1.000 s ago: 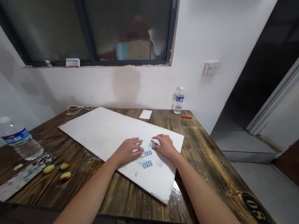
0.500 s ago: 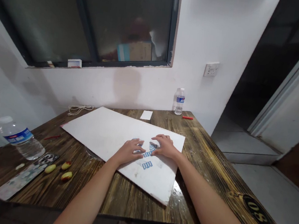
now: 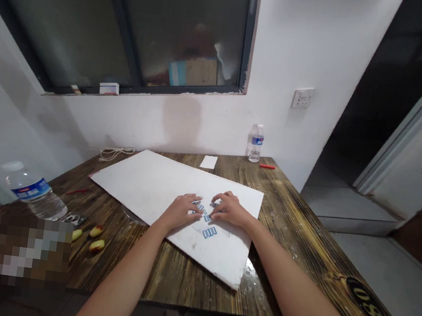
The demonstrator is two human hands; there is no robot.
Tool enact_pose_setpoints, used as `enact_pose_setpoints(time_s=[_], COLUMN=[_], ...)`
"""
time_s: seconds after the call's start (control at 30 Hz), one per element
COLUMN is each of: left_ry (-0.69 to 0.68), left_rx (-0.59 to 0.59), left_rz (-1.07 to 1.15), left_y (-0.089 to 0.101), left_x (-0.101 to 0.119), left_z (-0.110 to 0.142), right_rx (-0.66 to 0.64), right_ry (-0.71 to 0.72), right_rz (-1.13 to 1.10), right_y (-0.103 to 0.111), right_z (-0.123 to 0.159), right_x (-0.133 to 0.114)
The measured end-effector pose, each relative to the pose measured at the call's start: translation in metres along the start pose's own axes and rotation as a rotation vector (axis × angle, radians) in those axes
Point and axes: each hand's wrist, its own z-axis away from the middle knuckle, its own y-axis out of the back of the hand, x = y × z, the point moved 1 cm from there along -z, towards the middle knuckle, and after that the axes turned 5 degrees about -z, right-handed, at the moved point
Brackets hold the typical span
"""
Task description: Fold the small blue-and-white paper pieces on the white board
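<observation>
Several small flat white rectangles with blue outlines [image 3: 209, 232] lie on a white board [image 3: 146, 178]. They form short slanted rows, the clearest one nearest me. My left hand [image 3: 181, 210] rests at the left of this group, its fingers spread and the tips by some of the rectangles. From the right, my right hand [image 3: 230, 210] bends over other rectangles, fingertips low on the board and thumb apart from the index finger. Part of the group is hidden under both hands. Neither hand visibly lifts anything.
The board lies askew on a dark wooden table [image 3: 293, 272]. At left are a water bottle [image 3: 33, 191] and several jujube-like fruits [image 3: 97, 245]. Toward the wall stand a second bottle [image 3: 256, 146], a red pen-like stick [image 3: 267, 166], a paper slip [image 3: 209, 162] and a coiled cable [image 3: 114, 153].
My right hand's fingers have bent down closer to the rectangles. My left hand has shifted slightly, showing more rectangles by its fingertips. The whole view has moved a little.
</observation>
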Motion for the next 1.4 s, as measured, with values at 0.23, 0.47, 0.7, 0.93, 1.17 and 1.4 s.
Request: enact_pose_setpoints(time_s=[0.23,0.47,0.7,0.93,1.17,1.4], left_ry=[-0.075,-0.004,0.100,0.136,0.176,0.106], left_rx=[-0.014,0.030,0.039,0.073,0.093,0.068], left_rz=[0.141,0.158,0.056,-0.057,-0.137,-0.009], left_y=[0.002,0.008,0.004,0.001,-0.006,0.000], left_x=[0.004,0.008,-0.001,-0.003,-0.004,0.001], left_z=[-0.001,-0.002,-0.002,0.000,0.000,-0.001], right_rx=[0.025,-0.002,0.007,0.084,0.103,0.098], right_ry=[0.024,0.033,0.052,0.074,0.048,0.088], right_rz=[0.037,0.073,0.091,0.053,0.022,-0.010], right_y=[-0.004,-0.007,-0.006,-0.006,-0.009,-0.008], right_z=[-0.001,-0.001,-0.001,-0.002,-0.002,-0.001], right_x=[-0.002,-0.007,-0.010,-0.005,-0.003,-0.002])
